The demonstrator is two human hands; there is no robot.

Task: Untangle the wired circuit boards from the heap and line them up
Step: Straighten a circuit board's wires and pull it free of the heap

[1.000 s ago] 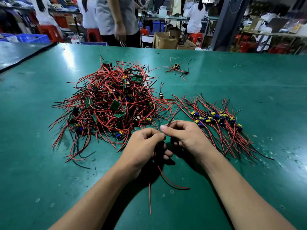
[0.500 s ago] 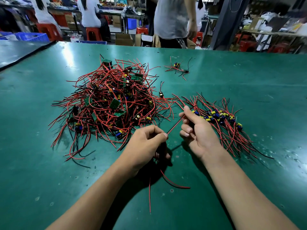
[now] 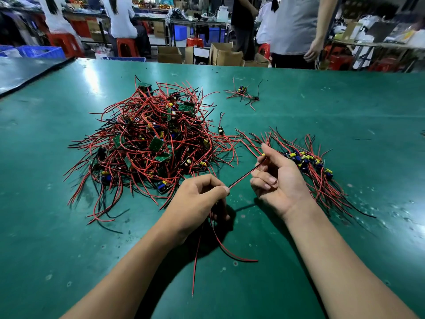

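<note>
**A:** What does the left hand (image 3: pixel 197 200) hold?

**B:** Its fingers are curled tight. Thumb and forefinger pinch one end of a red-and-black wire (image 3: pixel 246 173), near the centre of the frame. Two loose red wires (image 3: pixel 196 261) come out under the fist and run toward the lower edge. Whether a board sits inside the fist, I cannot tell.

**A:** And the right hand (image 3: pixel 279 180)?

**B:** It is just right of centre, palm up. It pinches the other end of the same wire between thumb and forefinger, and the other fingers are bent. The wire is stretched straight between the two hands.

**A:** Where are the boards?

**B:** The heap (image 3: pixel 149 143) lies on the green table (image 3: pixel 356 116), left of centre. It is a tangle of red and black leads with green boards in it. The row of boards (image 3: pixel 310 162) lies to the right, partly behind the right hand. A small bundle (image 3: pixel 243 94) lies apart, at the upper centre.
</note>
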